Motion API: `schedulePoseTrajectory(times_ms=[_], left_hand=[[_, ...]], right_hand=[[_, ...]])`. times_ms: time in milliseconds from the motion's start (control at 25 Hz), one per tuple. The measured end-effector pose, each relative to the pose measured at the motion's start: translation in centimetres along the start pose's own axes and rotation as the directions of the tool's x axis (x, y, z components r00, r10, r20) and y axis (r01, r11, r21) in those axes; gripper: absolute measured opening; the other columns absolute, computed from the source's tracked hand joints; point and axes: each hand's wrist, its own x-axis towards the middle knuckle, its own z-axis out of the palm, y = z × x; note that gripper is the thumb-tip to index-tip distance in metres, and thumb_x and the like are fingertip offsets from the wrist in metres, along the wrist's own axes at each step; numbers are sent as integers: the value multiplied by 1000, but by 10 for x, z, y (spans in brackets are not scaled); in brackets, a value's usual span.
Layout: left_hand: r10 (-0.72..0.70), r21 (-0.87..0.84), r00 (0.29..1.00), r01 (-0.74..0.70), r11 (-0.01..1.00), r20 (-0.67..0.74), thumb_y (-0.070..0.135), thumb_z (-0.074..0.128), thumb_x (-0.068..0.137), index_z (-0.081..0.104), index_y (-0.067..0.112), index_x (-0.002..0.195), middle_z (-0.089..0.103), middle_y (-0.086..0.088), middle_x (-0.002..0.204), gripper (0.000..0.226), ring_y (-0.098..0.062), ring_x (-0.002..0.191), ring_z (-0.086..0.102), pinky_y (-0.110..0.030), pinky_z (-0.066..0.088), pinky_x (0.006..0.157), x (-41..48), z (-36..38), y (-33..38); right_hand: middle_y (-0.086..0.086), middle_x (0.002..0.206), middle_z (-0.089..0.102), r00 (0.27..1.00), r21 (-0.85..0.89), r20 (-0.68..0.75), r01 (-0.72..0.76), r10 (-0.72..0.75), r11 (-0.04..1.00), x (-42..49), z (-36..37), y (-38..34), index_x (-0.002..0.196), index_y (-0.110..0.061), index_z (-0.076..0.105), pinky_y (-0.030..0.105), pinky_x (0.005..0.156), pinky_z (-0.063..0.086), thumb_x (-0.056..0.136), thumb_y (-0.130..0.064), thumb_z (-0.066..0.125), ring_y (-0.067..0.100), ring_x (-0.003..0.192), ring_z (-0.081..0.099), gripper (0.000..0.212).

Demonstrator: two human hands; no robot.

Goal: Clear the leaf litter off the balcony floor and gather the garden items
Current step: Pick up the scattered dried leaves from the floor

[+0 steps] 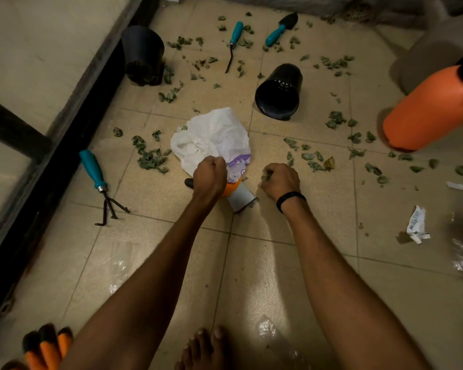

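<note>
A crumpled white plastic bag [211, 137] lies on the tiled floor in the middle of the view. My left hand [209, 177] pinches its near edge, fingers curled. Just to the right, my right hand [280, 181] is closed around a clump of dry green leaves [265, 177]. More dry leaves lie scattered: a pile [151, 158] left of the bag, others [309, 158] to its right. Under my left hand lies a grey and orange item [241, 197], partly hidden.
Two black pots lie tipped, one [278, 92] at centre right, one [143, 56] by the left wall. Teal-handled tools: hand rake [96, 177], weeder [234, 41], trowel [281, 29]. An orange bottle [428, 108] stands right. Orange gloves [47, 345] bottom left. Crumpled paper [416, 228].
</note>
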Motion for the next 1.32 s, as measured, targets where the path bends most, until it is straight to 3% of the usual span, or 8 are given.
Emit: schedulePoseTrajectory(times_ms=[200,360,480,640,840,960,1120,1320], left_hand=[[-25,101,993,13,995,117,24,51,99,63,-1,82,65,-18,83,33,-27,75,59,-32,35,62,-39,16,-30],[-117,113,992,110,988,55,28,49,99,62,1,89,66,-18,89,31,-32,83,62,-30,34,62,-61,21,-44],[-216,231,976,204,951,29,19,41,101,61,3,85,66,-19,96,30,-23,76,56,-29,32,62,-67,12,-39],[-114,437,989,64,897,89,12,34,105,60,-5,113,63,-21,115,32,-34,104,60,-34,43,81,-76,12,-40],[133,550,976,-207,809,172,36,49,103,58,7,86,53,-5,70,35,-24,67,54,-32,38,61,-88,21,-43],[-59,565,977,-69,822,204,57,38,102,63,9,89,54,-1,70,55,-16,64,53,-29,40,60,-80,25,-39],[-23,500,970,-104,860,242,32,40,107,58,5,122,64,-7,98,36,-16,80,55,-26,38,68,-63,15,-33],[-58,445,985,-20,895,160,31,40,107,64,-4,101,64,-23,100,43,-37,95,62,-31,33,70,-41,-2,-43]], right_hand=[[14,114,66,978,-133,-22,203,-207,970,-2,1,3,114,-18,72,32,98,41,81,-7,65,34,112,56,35],[17,103,69,928,-142,48,372,-368,918,-8,6,-11,106,-11,76,34,95,42,81,-5,62,34,103,60,29],[20,102,70,885,-131,112,463,-451,876,-10,11,-18,105,-11,77,34,90,43,83,-11,64,36,99,60,25],[17,99,69,910,-192,104,415,-402,890,-11,13,-9,97,-8,77,33,93,38,86,-9,64,32,101,59,17],[7,95,71,953,-273,94,301,-286,914,-27,6,18,85,-13,74,34,99,36,87,-9,61,26,100,61,14],[4,92,71,952,-221,54,306,-302,926,-39,8,22,86,-13,72,36,96,36,87,-25,69,23,100,58,13],[5,85,67,951,-89,29,311,-309,946,-49,25,20,82,-13,68,34,91,34,81,-33,76,22,96,53,21],[9,89,69,950,-118,17,312,-312,943,-45,24,27,83,-13,72,34,91,35,89,-14,57,29,95,58,16]])
